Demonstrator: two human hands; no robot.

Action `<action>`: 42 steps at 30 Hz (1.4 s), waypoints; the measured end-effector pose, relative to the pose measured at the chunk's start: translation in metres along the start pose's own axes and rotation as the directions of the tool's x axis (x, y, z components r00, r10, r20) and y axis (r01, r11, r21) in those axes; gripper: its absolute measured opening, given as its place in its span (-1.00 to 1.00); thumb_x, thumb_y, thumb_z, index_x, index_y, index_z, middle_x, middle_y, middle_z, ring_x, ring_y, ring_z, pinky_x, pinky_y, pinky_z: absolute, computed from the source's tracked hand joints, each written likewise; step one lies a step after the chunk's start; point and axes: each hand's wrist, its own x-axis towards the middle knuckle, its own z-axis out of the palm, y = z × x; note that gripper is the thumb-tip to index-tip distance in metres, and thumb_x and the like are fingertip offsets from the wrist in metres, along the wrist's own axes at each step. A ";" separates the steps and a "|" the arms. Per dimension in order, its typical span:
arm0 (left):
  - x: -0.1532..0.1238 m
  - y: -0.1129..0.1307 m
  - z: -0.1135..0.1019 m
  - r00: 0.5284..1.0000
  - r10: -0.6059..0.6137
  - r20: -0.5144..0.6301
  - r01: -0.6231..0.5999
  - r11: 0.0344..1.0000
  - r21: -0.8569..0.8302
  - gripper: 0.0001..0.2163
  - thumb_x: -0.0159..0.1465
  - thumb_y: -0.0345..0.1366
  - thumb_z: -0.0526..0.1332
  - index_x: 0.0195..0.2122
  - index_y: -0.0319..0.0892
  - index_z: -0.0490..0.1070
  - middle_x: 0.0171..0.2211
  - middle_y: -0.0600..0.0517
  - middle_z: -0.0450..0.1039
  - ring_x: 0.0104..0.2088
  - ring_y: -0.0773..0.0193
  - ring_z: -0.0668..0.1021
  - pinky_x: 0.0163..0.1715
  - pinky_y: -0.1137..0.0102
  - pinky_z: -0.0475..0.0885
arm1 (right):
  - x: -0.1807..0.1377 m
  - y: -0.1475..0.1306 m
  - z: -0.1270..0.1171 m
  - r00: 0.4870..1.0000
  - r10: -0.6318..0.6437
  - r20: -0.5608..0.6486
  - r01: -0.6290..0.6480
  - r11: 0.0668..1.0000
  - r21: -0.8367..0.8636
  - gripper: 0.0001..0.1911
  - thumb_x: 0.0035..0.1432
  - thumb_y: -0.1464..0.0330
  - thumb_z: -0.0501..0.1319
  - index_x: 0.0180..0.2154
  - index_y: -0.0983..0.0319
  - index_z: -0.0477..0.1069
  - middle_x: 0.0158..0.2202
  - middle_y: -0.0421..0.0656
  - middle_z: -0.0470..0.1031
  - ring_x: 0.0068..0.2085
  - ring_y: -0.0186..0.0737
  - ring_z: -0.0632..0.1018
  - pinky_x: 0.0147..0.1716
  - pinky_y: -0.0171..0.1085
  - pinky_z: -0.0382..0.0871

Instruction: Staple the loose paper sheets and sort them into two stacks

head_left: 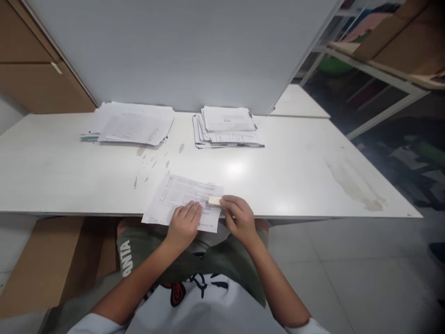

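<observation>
A printed sheet of paper (174, 197) lies at an angle at the table's front edge, and its lower part reaches past that edge. My left hand (185, 223) rests on the sheet with its fingers laid flat, holding it down. Between the thumb and fingers of my right hand (239, 217) is a small cream-coloured eraser (214, 201), a plain block. It sits over the right part of the sheet, just to the right of my left fingertips. The print under both hands is hidden.
Two paper stacks, a wide one (135, 123) and a smaller one (229, 119), stand at the back against a grey panel (181, 55). Brown stains (354, 183) mark the white table (295, 162). A cardboard box (45, 260) is below left; a shelf frame (382, 74) is at right.
</observation>
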 end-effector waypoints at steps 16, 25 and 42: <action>0.001 -0.009 -0.008 0.997 0.057 0.059 -0.055 0.998 -0.027 -0.44 0.05 -0.62 0.03 0.11 -0.36 0.42 0.07 -0.21 0.49 0.07 0.03 0.50 -0.01 0.20 0.39 | -0.005 -0.022 0.013 1.000 -0.012 -0.016 0.007 0.962 -0.272 -0.51 0.16 0.58 0.01 0.09 0.23 0.37 -0.01 0.03 0.54 0.12 0.00 0.51 0.19 0.14 0.29; -0.037 -0.052 -0.045 0.999 -0.027 0.018 0.025 0.997 0.074 -0.39 0.24 -0.52 -0.02 0.36 -0.24 0.10 0.14 -0.21 0.44 0.13 0.02 0.49 -0.01 0.17 0.37 | -0.022 -0.050 -0.005 0.987 0.159 -0.036 -0.161 0.985 -0.055 -0.49 0.27 0.42 0.06 0.24 0.12 0.24 0.21 0.03 0.38 0.27 0.07 0.34 0.26 0.23 0.16; -0.066 -0.038 -0.062 0.990 0.140 -0.031 -0.136 0.985 0.109 -0.64 0.37 -0.45 0.10 0.18 -0.10 0.37 0.07 -0.08 0.50 0.16 0.13 0.48 0.07 0.28 0.42 | -0.020 -0.106 0.030 0.561 0.524 0.641 -0.730 -0.053 0.682 -0.57 0.02 0.14 0.33 -0.08 0.18 0.52 -0.04 -0.09 0.60 -0.05 0.01 0.58 0.04 0.01 0.45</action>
